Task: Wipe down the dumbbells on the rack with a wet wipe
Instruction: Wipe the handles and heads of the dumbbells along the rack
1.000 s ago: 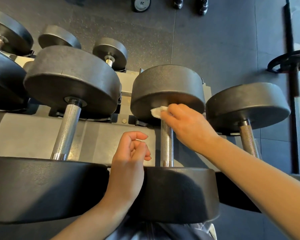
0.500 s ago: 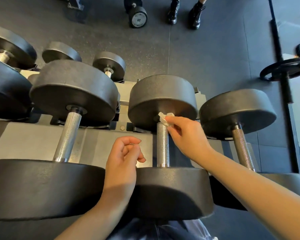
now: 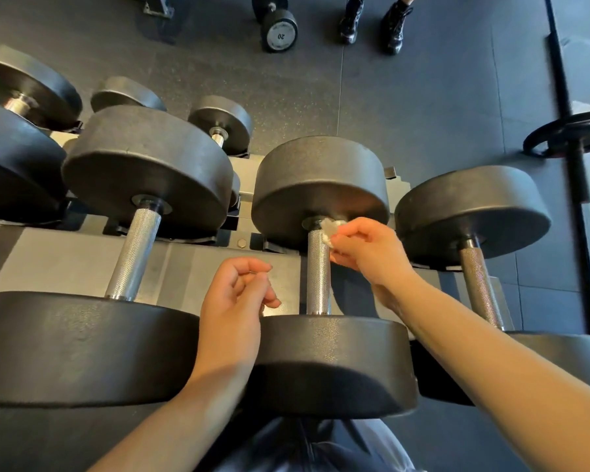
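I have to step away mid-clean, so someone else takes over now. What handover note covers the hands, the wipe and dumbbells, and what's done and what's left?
Right hand: pinches the wet wipe against the top of the middle dumbbell's handle, by the far head.
Left hand: loosely curled, holds nothing, hovers near that dumbbell's near head.
Done: cannot tell from this view.
Left: rest of this handle; the left dumbbell and right dumbbell show no wiping in progress.

The right hand (image 3: 368, 248) pinched a crumpled white wet wipe (image 3: 329, 229) against the top of the middle dumbbell's knurled handle (image 3: 318, 274), just below its far head. The left hand (image 3: 234, 301) hung loosely curled, holding nothing, beside that handle. Neighbouring dumbbells sat on the grey rack (image 3: 65, 257). A dumbbell marked 20 (image 3: 280, 30) lay on the floor near two black boots (image 3: 372, 22).
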